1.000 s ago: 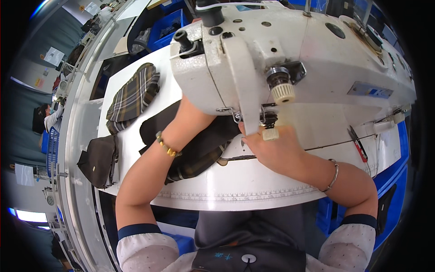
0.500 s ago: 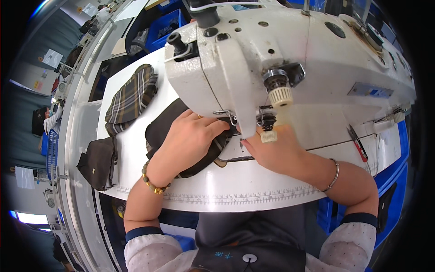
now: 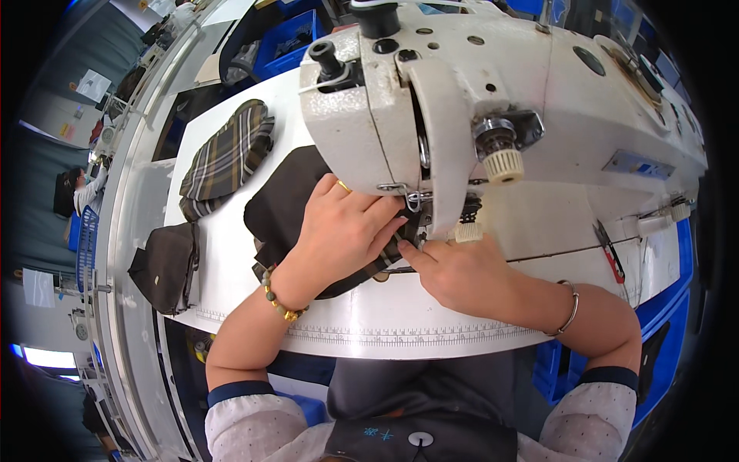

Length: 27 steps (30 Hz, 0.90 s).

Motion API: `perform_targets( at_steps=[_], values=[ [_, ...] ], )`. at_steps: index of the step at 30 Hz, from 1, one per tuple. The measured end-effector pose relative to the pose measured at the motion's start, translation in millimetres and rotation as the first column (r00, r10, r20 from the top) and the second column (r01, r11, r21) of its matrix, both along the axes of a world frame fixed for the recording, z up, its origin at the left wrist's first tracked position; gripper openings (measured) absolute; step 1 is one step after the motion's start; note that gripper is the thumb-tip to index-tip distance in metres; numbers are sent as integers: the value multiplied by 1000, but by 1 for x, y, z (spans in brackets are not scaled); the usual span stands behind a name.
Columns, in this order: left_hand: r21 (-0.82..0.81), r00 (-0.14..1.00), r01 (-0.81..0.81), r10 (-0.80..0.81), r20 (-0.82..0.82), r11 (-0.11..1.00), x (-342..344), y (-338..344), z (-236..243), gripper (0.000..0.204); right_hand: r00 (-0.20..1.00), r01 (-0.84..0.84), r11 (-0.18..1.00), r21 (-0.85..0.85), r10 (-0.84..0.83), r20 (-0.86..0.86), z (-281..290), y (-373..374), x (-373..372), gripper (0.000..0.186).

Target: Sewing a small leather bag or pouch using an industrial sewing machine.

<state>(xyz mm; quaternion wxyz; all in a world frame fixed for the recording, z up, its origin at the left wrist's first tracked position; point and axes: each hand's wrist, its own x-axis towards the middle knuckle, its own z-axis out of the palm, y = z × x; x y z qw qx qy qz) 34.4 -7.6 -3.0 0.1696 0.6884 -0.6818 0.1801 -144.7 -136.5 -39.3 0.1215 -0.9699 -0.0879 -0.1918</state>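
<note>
A dark brown fabric piece point(image 3: 285, 196) with a plaid underside lies on the white sewing table, its right edge under the head of the white sewing machine point(image 3: 342, 127). My left hand point(image 3: 342, 231) rests over it, fingers bent and gripping it close to the presser foot point(image 3: 416, 202). From the right, my right hand point(image 3: 466, 281) meets the plaid edge just in front of the foot, forefinger and thumb closed at the fabric. Both sets of fingertips are almost together. The needle tip and the seam beneath the fingers are hidden.
Left of the work lie a folded plaid piece point(image 3: 227, 154) and a stack of dark fabric point(image 3: 165, 266). Red-handled snips point(image 3: 610, 252) rest to the right of the machine. A printed ruler point(image 3: 400, 337) runs along the table's front edge. Blue bins point(image 3: 289, 42) stand behind.
My right hand has drawn back from beside the needle toward me, its fingertips now at the fabric's near edge. My left hand has stayed on the fabric. The whole view has shifted slightly.
</note>
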Motion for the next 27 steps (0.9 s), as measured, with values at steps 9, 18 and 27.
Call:
perform_targets(
  at_steps=[9,18,27],
  values=[
    [113,982,-8,30,-186,994,10,1,-10,24,988,103,992,-75,-93,122,-5,-1,3,49],
    [59,951,24,-5,-308,998,9,-1,-19,26,995,75,995,-66,-70,74,-6,0,2,37],
    [81,919,45,-9,-395,996,10,-2,-13,28,966,259,965,-50,-260,-14,3,6,-4,23]
  ],
)
